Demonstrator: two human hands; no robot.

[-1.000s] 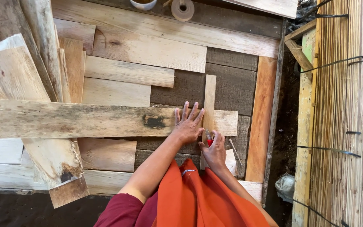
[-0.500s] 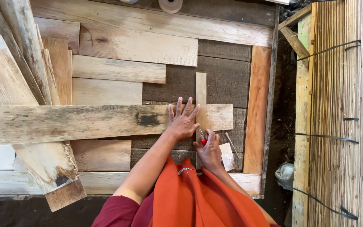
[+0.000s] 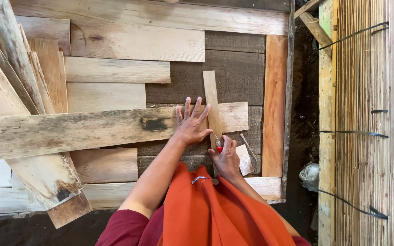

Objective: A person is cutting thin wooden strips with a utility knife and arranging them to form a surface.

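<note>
Two boards cross under the hands. Long weathered plank [image 3: 83, 132] lies left to right, its long axis across the view, with a dark stain near the left hand. Narrow upright strip [image 3: 212, 107] runs away from the person, at right angles to the plank, and crosses it near the plank's right end.

Left hand [image 3: 190, 124]: flat, fingers spread, palm pressed down on the plank just left of the strip. Nothing grasped; it bears down only. Fingertips point away from the body, and the outermost finger reaches the strip's left edge.

Right hand [image 3: 226, 159]: closed around a small red-handled tool [image 3: 218, 146], tip pointing up and slightly left toward the lower end of the strip. Kind of tool too small to tell, possibly a pencil or a blade. Tip sits at or just beside the strip's near end, below the plank's lower edge.

Key relation: the strip stands between the two hands, left hand to its left on the plank, right hand below it and nearer the body. Right hand is the nearer one to the strip's near end.

Around: a thin nail or sliver [image 3: 248, 146] lies just right of the right hand; an orange-toned board [image 3: 275, 105] stands along the right side; pale planks [image 3: 115, 70] are stacked beyond; reed matting [image 3: 365, 114] fills the far right. Orange cloth [image 3: 215, 214] covers the lap.
</note>
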